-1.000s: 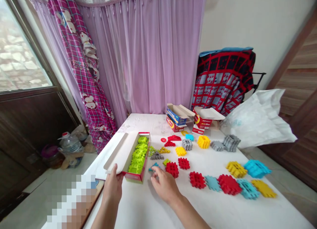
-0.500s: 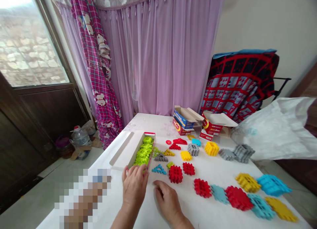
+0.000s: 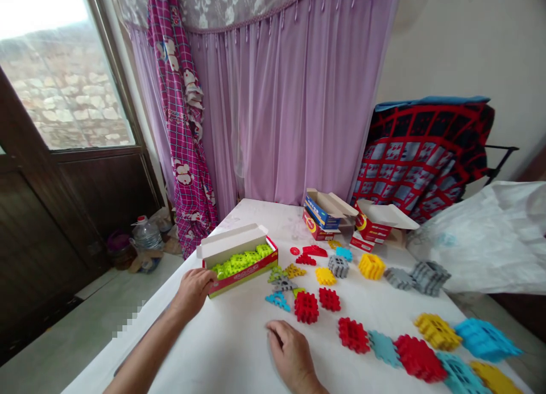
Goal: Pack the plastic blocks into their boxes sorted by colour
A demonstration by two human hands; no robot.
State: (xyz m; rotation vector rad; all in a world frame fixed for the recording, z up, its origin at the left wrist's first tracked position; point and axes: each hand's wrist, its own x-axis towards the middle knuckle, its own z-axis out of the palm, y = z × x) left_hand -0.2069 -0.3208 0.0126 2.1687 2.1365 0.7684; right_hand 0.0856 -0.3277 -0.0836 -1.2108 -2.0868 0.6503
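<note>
White table, left hand gripping red box end

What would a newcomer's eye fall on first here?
The scatter of bright toy pieces in red, yellow, blue and grey across the white table, running from the middle to the right edge. Next, the red box packed with lime-green pieces at the table's left, its near end gripped by the left hand, while the right hand rests on the table in front. Behind hangs a purple curtain.
</note>
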